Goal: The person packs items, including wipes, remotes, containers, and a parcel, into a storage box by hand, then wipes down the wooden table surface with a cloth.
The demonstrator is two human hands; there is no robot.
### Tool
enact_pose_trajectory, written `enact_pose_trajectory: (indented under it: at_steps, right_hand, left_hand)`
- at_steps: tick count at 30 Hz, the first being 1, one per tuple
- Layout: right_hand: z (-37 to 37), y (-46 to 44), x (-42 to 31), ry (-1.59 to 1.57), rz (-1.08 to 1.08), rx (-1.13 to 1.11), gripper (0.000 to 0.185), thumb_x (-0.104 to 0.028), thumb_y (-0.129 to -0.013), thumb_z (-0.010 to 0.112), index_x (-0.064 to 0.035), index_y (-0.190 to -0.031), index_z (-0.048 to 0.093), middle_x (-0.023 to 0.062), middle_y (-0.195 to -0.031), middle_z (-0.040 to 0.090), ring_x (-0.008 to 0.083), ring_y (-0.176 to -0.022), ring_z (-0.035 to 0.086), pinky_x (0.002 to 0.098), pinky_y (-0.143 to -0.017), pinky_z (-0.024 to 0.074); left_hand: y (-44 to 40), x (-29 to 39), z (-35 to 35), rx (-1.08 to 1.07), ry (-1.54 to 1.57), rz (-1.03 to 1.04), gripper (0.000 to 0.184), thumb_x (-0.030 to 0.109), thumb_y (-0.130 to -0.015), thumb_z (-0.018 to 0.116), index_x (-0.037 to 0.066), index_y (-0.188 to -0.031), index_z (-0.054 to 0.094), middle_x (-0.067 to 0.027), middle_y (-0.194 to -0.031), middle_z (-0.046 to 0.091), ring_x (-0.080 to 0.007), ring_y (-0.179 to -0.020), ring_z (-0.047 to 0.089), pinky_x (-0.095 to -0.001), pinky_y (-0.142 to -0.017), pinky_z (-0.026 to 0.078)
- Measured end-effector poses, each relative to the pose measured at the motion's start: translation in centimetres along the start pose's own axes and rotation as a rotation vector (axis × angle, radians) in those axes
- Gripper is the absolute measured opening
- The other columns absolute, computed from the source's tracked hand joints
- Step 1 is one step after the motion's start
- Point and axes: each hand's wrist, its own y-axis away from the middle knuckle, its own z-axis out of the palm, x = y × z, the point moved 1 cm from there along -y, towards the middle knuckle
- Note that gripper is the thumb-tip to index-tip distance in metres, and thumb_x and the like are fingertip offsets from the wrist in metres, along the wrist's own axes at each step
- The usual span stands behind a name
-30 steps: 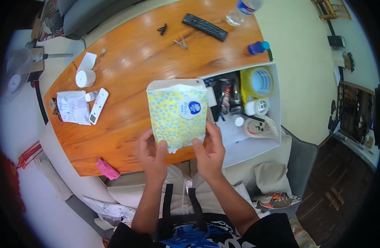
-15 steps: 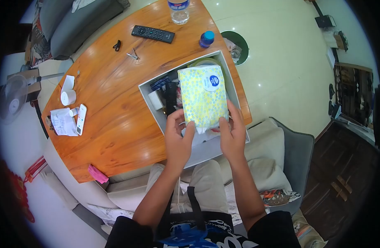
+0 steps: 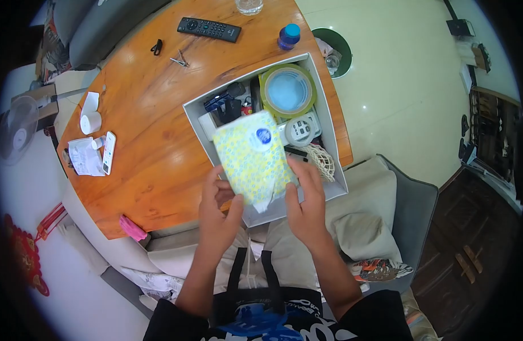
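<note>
A yellow and blue patterned packet (image 3: 250,159) with a round blue logo is tilted over the lower left of a white box (image 3: 332,142). My left hand (image 3: 218,219) grips its lower left edge. On the other side, my right hand (image 3: 308,207) has its fingers around the lower right edge. White material sticks out of the packet's bottom end. Inside the box are rolls of tape (image 3: 288,90), a white round device (image 3: 299,132), a cream net (image 3: 321,161) and dark items (image 3: 230,105). The packet hides part of the box's contents.
The wooden table (image 3: 147,142) bears a black remote (image 3: 209,29), a blue bottle (image 3: 288,37), nail clippers (image 3: 180,59), a white remote (image 3: 109,152), a white roll (image 3: 91,122) and a pink cloth (image 3: 133,227). A green bin (image 3: 345,54) stands beyond the right edge.
The packet has moved left and down relative to the box and tilted, uncovering the tape rolls, the white device and the net. Both hands have moved with it. The camera view has shifted.
</note>
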Motion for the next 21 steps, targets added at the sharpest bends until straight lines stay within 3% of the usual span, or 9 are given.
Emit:
enact_pose_trajectory:
  at_steps: [2, 5, 8, 9, 13, 16, 19, 21]
  right_hand:
    - [0.5, 1.1, 0.4, -0.01, 0.015, -0.013, 0.046, 0.008, -0.087, 0.048, 0.0031, -0.133, 0.055, 0.0206, -0.121, 0.056, 0.0337, -0.112, 0.057, 0.038, -0.098, 0.0438]
    - [0.4, 2.9, 1.3, -0.041, 0.094, -0.032, 0.046, 0.008, -0.087, 0.047, 0.0032, -0.133, 0.055, 0.0216, -0.121, 0.056, 0.0352, -0.112, 0.058, 0.0384, -0.098, 0.0445]
    - [0.6, 3.7, 1.9, 0.011, 0.13, -0.042, 0.047, 0.009, -0.086, 0.048, 0.0031, -0.132, 0.055, 0.0214, -0.12, 0.056, 0.036, -0.108, 0.059, 0.0382, -0.096, 0.046]
    - [0.8, 3.7, 2.0, 0.048, 0.117, -0.067, 0.047, 0.009, -0.085, 0.048, 0.003, -0.132, 0.055, 0.0213, -0.119, 0.056, 0.0362, -0.108, 0.059, 0.0382, -0.095, 0.0463]
    - [1.7, 3.8, 2.7, 0.164, 0.064, -0.128, 0.052, 0.01, -0.082, 0.05, 0.0022, -0.133, 0.053, 0.0212, -0.116, 0.056, 0.0374, -0.106, 0.06, 0.0404, -0.092, 0.0478]
    - [1.8, 3.6, 2.9, 0.329, 0.044, -0.185, 0.055, 0.009, -0.08, 0.053, 0.001, -0.135, 0.051, 0.0208, -0.113, 0.057, 0.039, -0.103, 0.06, 0.0443, -0.089, 0.0487]
    - [1.9, 3.4, 3.7, 0.426, 0.047, -0.234, 0.057, 0.006, -0.08, 0.057, -0.0001, -0.136, 0.049, 0.0199, -0.111, 0.059, 0.0398, -0.097, 0.06, 0.0469, -0.084, 0.0493]
    - [2.2, 3.1, 4.0, 0.449, 0.043, -0.239, 0.057, 0.003, -0.08, 0.06, -0.0006, -0.136, 0.049, 0.0194, -0.109, 0.06, 0.0396, -0.094, 0.061, 0.0473, -0.082, 0.0496]
  left_hand:
    - [0.3, 1.4, -1.0, -0.039, -0.018, -0.11, 0.066, -0.003, -0.09, 0.056, 0.003, -0.15, 0.029, -0.0114, -0.115, 0.056, -0.0142, -0.106, 0.056, -0.0309, -0.092, 0.047]
    - [-0.3, 2.7, -1.7, -0.061, -0.291, -0.096, 0.066, -0.001, -0.09, 0.059, 0.002, -0.15, 0.031, -0.015, -0.118, 0.058, -0.0184, -0.109, 0.058, -0.0332, -0.093, 0.048]
    - [-1.3, 2.5, -1.5, 0.031, -0.617, 0.364, 0.063, 0.0, -0.089, 0.062, 0.002, -0.147, 0.038, -0.0188, -0.126, 0.057, -0.0261, -0.115, 0.058, -0.0359, -0.097, 0.047]
    - [-1.8, 3.0, -1.2, 0.005, -0.656, 0.424, 0.057, 0.001, -0.088, 0.062, 0.002, -0.142, 0.045, -0.0209, -0.133, 0.055, -0.0345, -0.122, 0.055, -0.0394, -0.103, 0.044]
    - [-4.7, 1.7, 0.6, -0.209, -0.687, 0.47, 0.051, 0.0, -0.088, 0.06, 0.001, -0.138, 0.049, -0.0209, -0.135, 0.054, -0.0385, -0.125, 0.053, -0.0427, -0.106, 0.042]
    - [-5.9, 0.2, 1.2, -0.231, -0.897, 0.524, 0.05, 0.001, -0.086, 0.062, 0.002, -0.135, 0.051, -0.0191, -0.133, 0.056, -0.0373, -0.124, 0.054, -0.0431, -0.104, 0.044]
    - [-6.4, 0.9, 1.5, -0.389, -0.937, 0.482, 0.049, 0.002, -0.084, 0.064, 0.004, -0.132, 0.053, -0.0165, -0.13, 0.058, -0.0362, -0.12, 0.056, -0.0436, -0.101, 0.046]
    - [-6.2, 0.2, 1.7, -0.359, -0.937, 0.496, 0.048, 0.003, -0.083, 0.065, 0.004, -0.13, 0.055, -0.0155, -0.127, 0.059, -0.0356, -0.117, 0.057, -0.0431, -0.098, 0.048]
